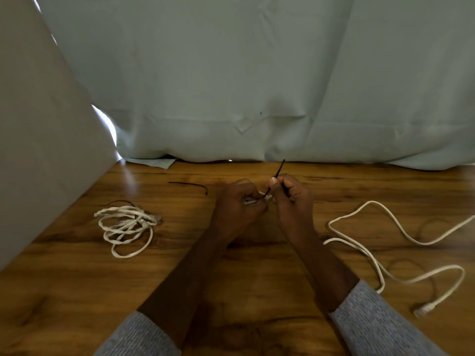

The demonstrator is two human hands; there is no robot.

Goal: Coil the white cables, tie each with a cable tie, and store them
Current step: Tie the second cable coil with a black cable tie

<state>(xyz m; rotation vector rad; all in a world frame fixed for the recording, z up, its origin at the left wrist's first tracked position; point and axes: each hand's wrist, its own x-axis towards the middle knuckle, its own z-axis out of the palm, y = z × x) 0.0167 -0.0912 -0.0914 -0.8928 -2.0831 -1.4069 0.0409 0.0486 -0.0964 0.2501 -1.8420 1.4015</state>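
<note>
I see a wood-grain counter (257, 278) against a pale curtain (231, 86). My left hand (236, 204) clutches a white cable (266, 196) mid-counter; my right hand (290, 194) fingers pinch a black cable tie (280, 167).

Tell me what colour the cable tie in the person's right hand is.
Black. The cable tie sticks up from the right hand, clearest in the head view.

Wood-grain table (257, 273) here. On the left sits a coiled white cable (127, 228) with a black tie (118, 202) just behind it. Another black cable tie (189, 185) lies farther back, and a loose white cable (385, 253) sprawls along the right side.
</note>
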